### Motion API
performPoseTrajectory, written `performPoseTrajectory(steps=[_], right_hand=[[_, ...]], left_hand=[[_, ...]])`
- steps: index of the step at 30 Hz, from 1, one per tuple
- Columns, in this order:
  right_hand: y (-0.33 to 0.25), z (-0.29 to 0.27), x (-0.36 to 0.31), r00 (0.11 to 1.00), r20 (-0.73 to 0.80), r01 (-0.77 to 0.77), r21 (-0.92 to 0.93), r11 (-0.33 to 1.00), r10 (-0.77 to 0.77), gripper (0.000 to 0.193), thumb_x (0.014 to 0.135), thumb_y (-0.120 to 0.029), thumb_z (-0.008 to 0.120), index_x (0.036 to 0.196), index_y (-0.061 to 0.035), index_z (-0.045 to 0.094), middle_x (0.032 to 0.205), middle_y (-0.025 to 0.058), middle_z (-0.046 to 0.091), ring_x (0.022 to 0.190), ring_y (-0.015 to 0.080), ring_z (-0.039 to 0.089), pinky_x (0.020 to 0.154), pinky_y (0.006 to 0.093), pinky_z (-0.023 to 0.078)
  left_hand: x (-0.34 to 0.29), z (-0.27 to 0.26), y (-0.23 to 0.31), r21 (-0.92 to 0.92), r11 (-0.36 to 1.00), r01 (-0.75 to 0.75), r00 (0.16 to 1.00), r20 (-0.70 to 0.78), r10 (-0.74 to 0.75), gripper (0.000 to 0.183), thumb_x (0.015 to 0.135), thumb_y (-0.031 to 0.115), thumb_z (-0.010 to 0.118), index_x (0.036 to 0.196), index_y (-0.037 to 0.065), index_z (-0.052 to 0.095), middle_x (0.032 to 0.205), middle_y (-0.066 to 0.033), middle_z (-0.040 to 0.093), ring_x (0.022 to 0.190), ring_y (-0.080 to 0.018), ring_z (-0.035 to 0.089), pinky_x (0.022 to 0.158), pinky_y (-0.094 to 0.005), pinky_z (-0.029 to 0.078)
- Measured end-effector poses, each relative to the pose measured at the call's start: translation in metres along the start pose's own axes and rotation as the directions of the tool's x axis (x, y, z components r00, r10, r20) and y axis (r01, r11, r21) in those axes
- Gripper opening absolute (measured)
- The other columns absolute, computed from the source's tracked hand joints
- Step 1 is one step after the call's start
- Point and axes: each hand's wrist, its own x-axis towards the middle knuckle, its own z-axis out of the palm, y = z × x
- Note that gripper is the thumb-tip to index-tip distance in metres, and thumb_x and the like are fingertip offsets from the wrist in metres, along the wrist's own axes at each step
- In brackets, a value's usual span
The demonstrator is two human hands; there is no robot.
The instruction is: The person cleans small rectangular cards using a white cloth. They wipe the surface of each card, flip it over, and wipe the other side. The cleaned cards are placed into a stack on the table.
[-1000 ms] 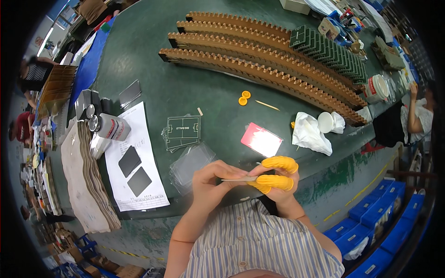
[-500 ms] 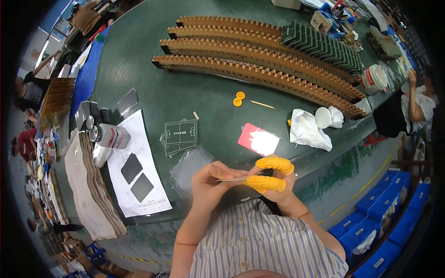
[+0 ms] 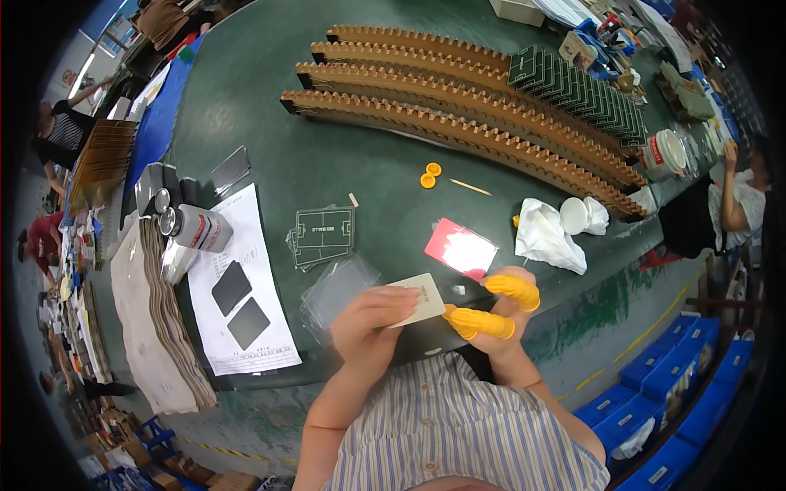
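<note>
Though it's partly hidden, the cream card (image 3: 427,301) apparently points lengthwise rightward.

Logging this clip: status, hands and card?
Left hand grips pale card. Right hand, yellow finger covers, beside it. Pink-and-white rectangle beyond, not blocking.

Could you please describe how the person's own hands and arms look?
The left hand is bare; the right hand wears crinkled yellow finger covers on some fingers. Both forearms are uncovered, with no watch or bracelet visible.
</note>
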Motion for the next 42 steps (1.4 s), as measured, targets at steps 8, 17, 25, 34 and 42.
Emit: performPoseTrajectory(steps=[8,17,25,34,42], right_hand=[[-0.003,0.003,-0.003,0.998,-0.024,-0.065,0.005,0.998,0.065,0.036,0.059,-0.015,0.084,0.091,-0.0245,0.069,0.103,0.0025,0.051,0.091,0.0228,0.049,0.071,0.0347,0.041],[0.004,-0.007,-0.007,0.996,0.093,0.014,-0.149,0.989,-0.001,0.071,0.06,-0.024,0.085,0.113,-0.0012,0.043,0.106,0.0107,0.037,0.095,0.0235,0.043,0.08,0.0354,0.037],[0.0,0.0,0.0,0.999,-0.022,0.023,-0.133,0.991,-0.026,0.055,0.059,-0.017,0.084,0.107,-0.0066,0.059,0.104,0.0078,0.046,0.094,0.0263,0.046,0.074,0.0356,0.04],[-0.001,0.0,-0.002,0.999,-0.027,0.028,-0.208,0.978,-0.035,0.04,0.063,-0.013,0.081,0.098,-0.0257,0.067,0.108,0.0054,0.047,0.096,0.0263,0.045,0.076,0.0369,0.038],[0.0,0.001,-0.006,0.998,-0.047,-0.036,-0.149,0.988,0.03,0.037,0.063,-0.015,0.08,0.097,-0.0246,0.069,0.109,0.0044,0.048,0.097,0.0265,0.044,0.077,0.0374,0.037]], left_hand=[[0.0,0.0,-0.002,0.035,0.999,-0.034,0.999,0.009,0.034,0.022,0.067,-0.018,0.064,0.079,-0.002,0.056,0.083,-0.0135,0.062,0.084,-0.0315,0.066,0.078,-0.0397,0.054],[0.001,0.001,-0.001,0.05,0.998,-0.035,0.999,0.01,0.034,0.022,0.066,-0.018,0.065,0.078,-0.002,0.057,0.082,-0.013,0.062,0.083,-0.031,0.067,0.077,-0.0388,0.054],[-0.001,0.0,-0.001,0.03,1.0,-0.006,1.0,0.007,0.006,0.023,0.066,-0.02,0.063,0.079,-0.002,0.058,0.083,-0.0128,0.062,0.084,-0.0302,0.066,0.077,-0.0381,0.054],[-0.002,0.001,-0.001,0.025,0.998,0.055,0.998,0.003,-0.055,0.023,0.065,-0.021,0.062,0.079,-0.003,0.058,0.083,-0.0143,0.064,0.084,-0.0294,0.067,0.078,-0.0361,0.053],[-0.002,0.001,-0.001,0.022,0.998,0.062,0.998,-0.002,-0.062,0.023,0.065,-0.021,0.063,0.079,-0.003,0.058,0.083,-0.0143,0.064,0.084,-0.0293,0.067,0.077,-0.0357,0.053]])
